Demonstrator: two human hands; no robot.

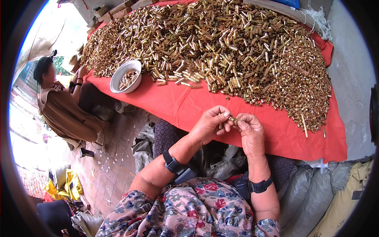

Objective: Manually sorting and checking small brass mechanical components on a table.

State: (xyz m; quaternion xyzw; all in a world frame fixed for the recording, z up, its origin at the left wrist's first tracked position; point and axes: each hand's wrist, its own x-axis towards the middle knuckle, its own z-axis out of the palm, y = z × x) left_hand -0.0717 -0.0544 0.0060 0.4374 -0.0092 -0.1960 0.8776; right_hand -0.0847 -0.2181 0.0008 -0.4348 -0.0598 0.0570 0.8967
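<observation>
Over the near edge of the red cloth (169, 94), my hands meet at a small brass-coloured metal fitting (233, 119). My left hand (211, 125) pinches it between thumb and fingers, and a second brass-coloured bit shows under those fingers. From the other side my right hand (252, 132) closes its thumb and fingertips on the same fitting. Which part each hand holds is too small to make out. Beyond the hands spreads a big heap of brass-coloured ribbed tubes (205, 43), with much smaller brass-coloured pieces (304, 94) heaped on the right.
A white bowl (114, 81) with some tubes inside stands at the heap's near left edge. A thin pale stick (304, 125) lies at the right. Another person (65, 106) sits at the left, one hand at the heap. Grey sacks (312, 193) lie at the lower right.
</observation>
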